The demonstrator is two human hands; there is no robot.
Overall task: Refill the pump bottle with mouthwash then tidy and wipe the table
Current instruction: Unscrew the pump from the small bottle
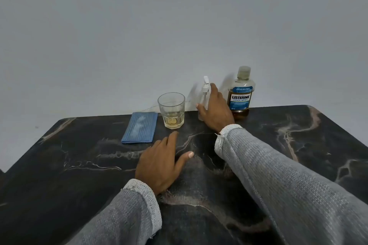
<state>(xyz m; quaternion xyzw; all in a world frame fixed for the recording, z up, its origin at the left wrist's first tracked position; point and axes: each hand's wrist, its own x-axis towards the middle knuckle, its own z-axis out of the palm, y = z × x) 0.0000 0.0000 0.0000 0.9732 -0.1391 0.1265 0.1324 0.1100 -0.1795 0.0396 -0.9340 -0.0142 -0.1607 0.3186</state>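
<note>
A small clear pump bottle (205, 93) with a white pump head stands near the table's far edge. My right hand (216, 110) reaches around it, thumb at its left side and fingers behind, the hand spread and not closed. Just to its right stands a Listerine mouthwash bottle (241, 95) with its cap on and amber liquid low inside. A faceted glass (172, 110) with a little yellowish liquid stands to the left of the pump bottle. My left hand (161, 163) rests flat on the table in front of the glass.
A folded blue cloth (140, 130) lies left of the glass. The dark marbled table (298, 145) has rounded far corners and backs onto a plain grey wall. Grey knit sleeves cover both forearms.
</note>
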